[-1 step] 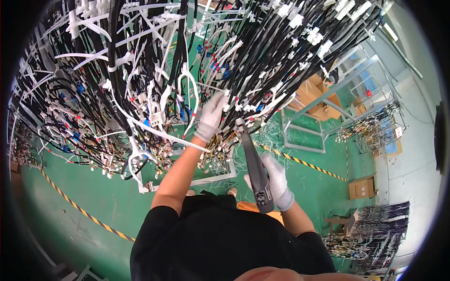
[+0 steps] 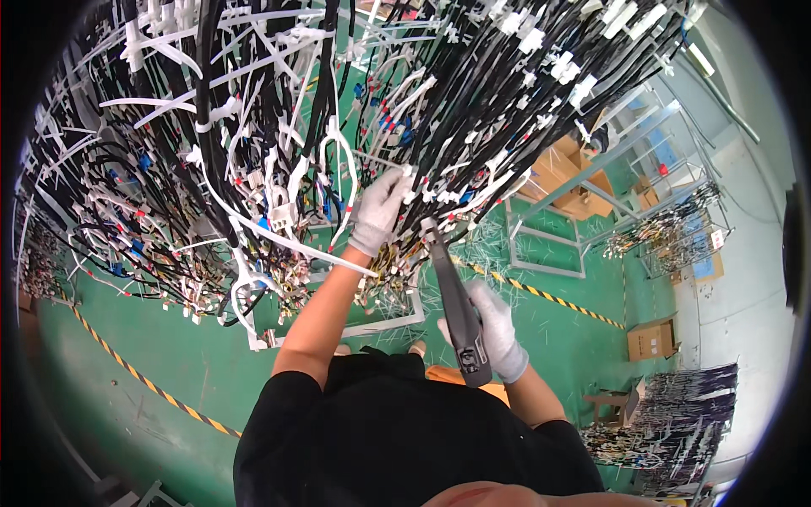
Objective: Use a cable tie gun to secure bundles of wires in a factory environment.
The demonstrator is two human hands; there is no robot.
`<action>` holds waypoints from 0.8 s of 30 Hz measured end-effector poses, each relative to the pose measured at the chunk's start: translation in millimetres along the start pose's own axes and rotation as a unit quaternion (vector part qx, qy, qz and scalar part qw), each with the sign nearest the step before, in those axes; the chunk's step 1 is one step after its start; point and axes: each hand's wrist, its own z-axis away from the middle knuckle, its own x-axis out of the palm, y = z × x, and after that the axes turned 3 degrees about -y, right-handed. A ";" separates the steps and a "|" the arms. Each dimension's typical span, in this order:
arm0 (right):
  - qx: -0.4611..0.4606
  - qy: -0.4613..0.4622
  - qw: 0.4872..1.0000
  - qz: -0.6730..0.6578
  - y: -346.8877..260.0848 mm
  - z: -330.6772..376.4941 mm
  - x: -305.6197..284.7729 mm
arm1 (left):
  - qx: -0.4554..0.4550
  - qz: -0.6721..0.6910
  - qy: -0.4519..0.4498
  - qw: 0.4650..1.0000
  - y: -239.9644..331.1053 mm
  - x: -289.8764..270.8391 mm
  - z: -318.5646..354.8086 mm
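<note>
Dense bundles of black wire harnesses [image 2: 473,93] hang in front of me, with white clips, white cable ties and small red and blue connectors along them. My left hand [image 2: 378,213], in a white glove, is closed at the lower part of the right-hand bundle. Its fingertips pinch a harness beside a white clip. In my gloved right hand [image 2: 498,331] is a dark grey cable tie gun [image 2: 456,300], held by its handle. The gun's narrow nose points up at the harnesses, just right of and below my left fingers. Whether the nose touches a tie cannot be made out.
A metal frame base [image 2: 380,324] stands under the harnesses. Cut tie scraps litter the green floor [image 2: 541,329] around yellow-black tape [image 2: 557,298]. To the right are cardboard boxes [image 2: 652,340], a metal rack [image 2: 549,264] and more hanging harnesses [image 2: 680,422].
The cable tie gun and my right hand have shifted slightly left and down. My left hand stays at the same spot on the harness.
</note>
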 end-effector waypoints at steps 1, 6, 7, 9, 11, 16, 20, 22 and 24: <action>0.014 -0.014 1.000 -0.009 1.6 3.5 -0.9 | 0.020 -0.039 0.035 0.998 4.4 -0.1 1.7; 0.072 -0.028 0.996 -0.048 -13.1 6.9 -8.5 | 0.192 -0.228 0.133 0.945 29.2 11.0 53.0; 0.073 -0.033 0.996 -0.050 -18.4 4.1 -12.8 | 0.098 -0.025 0.063 0.993 38.7 15.4 64.5; 0.046 -0.030 0.997 -0.056 -14.7 7.8 -16.4 | -0.035 0.233 -0.025 0.972 48.5 17.9 76.8; 0.072 -0.029 0.995 -0.063 -23.2 12.0 -25.2 | -0.085 0.324 -0.064 0.940 51.6 6.9 74.3; 0.029 0.003 0.996 -0.084 -22.5 18.1 -34.9 | -0.084 0.504 -0.160 0.845 68.4 7.6 69.2; 0.052 0.009 0.995 -0.082 -18.1 25.6 -34.6 | -0.087 0.666 -0.244 0.699 75.1 9.2 73.6; 0.072 0.002 0.993 -0.090 -19.9 31.7 -37.9 | -0.074 0.674 -0.326 0.659 56.0 5.6 63.7; 0.090 -0.003 0.991 -0.104 -18.4 35.2 -39.6 | -0.116 0.641 -0.309 0.693 38.5 -11.6 61.3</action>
